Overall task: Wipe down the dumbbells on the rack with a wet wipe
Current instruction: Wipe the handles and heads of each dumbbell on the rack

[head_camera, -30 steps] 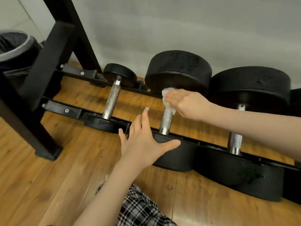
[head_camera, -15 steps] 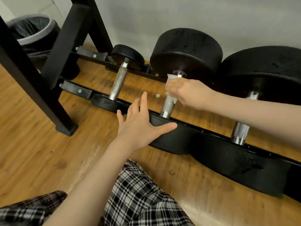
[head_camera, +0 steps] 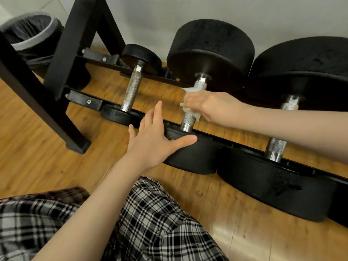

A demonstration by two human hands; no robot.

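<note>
A low black steel rack (head_camera: 79,53) stands on the wood-plank floor (head_camera: 37,153) and cradles three black round-headed dumbbells with knurled chrome handles: the largest (head_camera: 301,61) at the right, the middle one (head_camera: 211,46), and a small one (head_camera: 131,91) at the left. A round black bin (head_camera: 28,32) with a dark liner stands behind the rack's leg. The right hand (head_camera: 211,108) grasps a crumpled white wet wipe (head_camera: 188,93) around the middle handle; the left hand (head_camera: 152,140), fingers straight, rests on that dumbbell's near head.

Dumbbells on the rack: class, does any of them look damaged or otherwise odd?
Yes. The near head of the rightmost dumbbell has a rough, pitted patch on its black surface, as if the coating has chipped. The other heads look even.
</note>
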